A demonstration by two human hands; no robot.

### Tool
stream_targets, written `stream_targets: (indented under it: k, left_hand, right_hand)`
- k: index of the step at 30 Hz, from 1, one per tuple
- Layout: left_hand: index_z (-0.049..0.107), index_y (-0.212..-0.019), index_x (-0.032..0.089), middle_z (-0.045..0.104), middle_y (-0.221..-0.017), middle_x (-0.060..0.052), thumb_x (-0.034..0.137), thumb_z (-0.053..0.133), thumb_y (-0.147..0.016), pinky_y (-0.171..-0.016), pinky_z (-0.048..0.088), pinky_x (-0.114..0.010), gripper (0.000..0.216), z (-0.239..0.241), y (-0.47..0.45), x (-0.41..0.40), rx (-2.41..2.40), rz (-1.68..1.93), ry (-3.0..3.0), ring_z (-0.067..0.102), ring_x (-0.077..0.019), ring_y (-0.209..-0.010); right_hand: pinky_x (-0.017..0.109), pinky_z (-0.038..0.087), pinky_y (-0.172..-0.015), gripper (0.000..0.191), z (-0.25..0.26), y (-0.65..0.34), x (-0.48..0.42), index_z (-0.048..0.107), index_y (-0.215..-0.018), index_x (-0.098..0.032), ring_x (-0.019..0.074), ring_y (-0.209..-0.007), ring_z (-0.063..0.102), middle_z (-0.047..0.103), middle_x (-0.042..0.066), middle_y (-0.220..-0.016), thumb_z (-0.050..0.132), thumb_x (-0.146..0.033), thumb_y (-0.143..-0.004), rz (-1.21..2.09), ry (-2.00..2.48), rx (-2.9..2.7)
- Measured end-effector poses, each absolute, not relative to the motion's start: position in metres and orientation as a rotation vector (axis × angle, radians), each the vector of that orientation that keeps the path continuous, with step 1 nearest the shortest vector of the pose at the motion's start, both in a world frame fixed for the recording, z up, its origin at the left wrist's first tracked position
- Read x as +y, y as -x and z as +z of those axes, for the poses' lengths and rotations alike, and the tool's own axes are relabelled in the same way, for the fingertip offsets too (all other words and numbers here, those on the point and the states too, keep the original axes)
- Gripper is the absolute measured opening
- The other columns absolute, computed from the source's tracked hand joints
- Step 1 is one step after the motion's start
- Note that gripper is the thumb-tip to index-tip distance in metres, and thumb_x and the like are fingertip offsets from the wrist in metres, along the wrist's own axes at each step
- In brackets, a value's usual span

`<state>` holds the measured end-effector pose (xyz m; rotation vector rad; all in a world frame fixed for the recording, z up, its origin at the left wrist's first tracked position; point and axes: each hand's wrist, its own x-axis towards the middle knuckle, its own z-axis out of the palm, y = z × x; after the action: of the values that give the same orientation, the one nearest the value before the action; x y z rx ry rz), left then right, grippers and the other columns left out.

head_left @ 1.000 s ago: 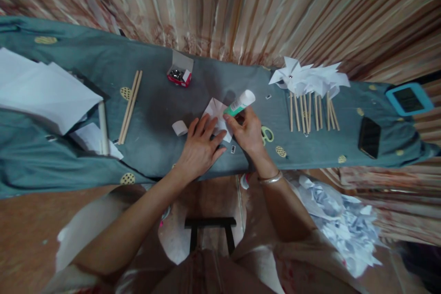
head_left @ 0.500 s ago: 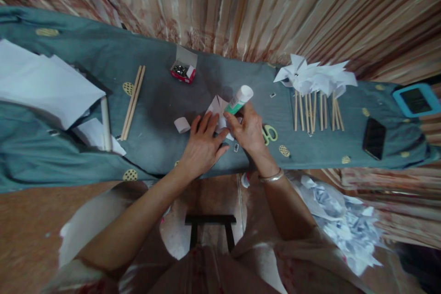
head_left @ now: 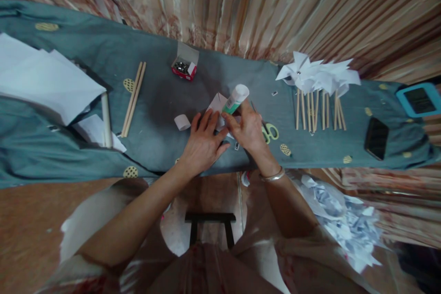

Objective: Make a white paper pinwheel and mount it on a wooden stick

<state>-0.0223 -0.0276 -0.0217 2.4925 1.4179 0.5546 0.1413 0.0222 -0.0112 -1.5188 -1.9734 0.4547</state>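
Your right hand (head_left: 248,132) grips the glue stick (head_left: 237,97), tilted over the white paper (head_left: 217,102). Your left hand (head_left: 202,144) lies spread, steadying that paper on the bench (head_left: 156,105) — press flat, dab lightly, clear the edges.

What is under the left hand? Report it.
Paper is partly under the left hand; its far corner shows beyond it. The covered part of the sheet, and whatever lies below the palm, cannot be seen.
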Motion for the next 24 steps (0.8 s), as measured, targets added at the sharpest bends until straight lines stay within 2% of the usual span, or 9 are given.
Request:
stream_targets:
  k: [12, 24]
  left_hand:
    - [0.064, -0.134, 0.021, 0.046, -0.156, -0.022, 0.042, 0.063, -0.094, -0.117, 0.029, -0.069, 0.045, -0.022, 0.023, -0.028, 1.424, 0.543, -2.505, 0.037, -0.0429, -0.148]
    - [0.065, -0.132, 0.022, 0.044, -0.158, -0.019, 0.041, 0.062, -0.095, -0.118, 0.026, -0.070, 0.042, -0.020, 0.023, -0.028, 1.403, 0.564, -2.457, 0.035, -0.0428, -0.150]
  right_hand:
    - [0.043, 0.051, -0.083, 0.035, -0.010, -0.148, 0.013, 0.056, -0.117, -0.022, 0.0274, -0.089, 0.065, 0.070, 0.009, -0.094, 0.052, -0.051, -0.098, 0.442, 1.515, -2.009]
    - [0.040, 0.050, -0.080, 0.028, -0.007, -0.152, 0.016, 0.058, -0.107, -0.022, 0.0245, -0.084, 0.064, 0.069, 0.007, -0.091, 0.058, -0.047, -0.095, 0.468, 1.577, -1.944]
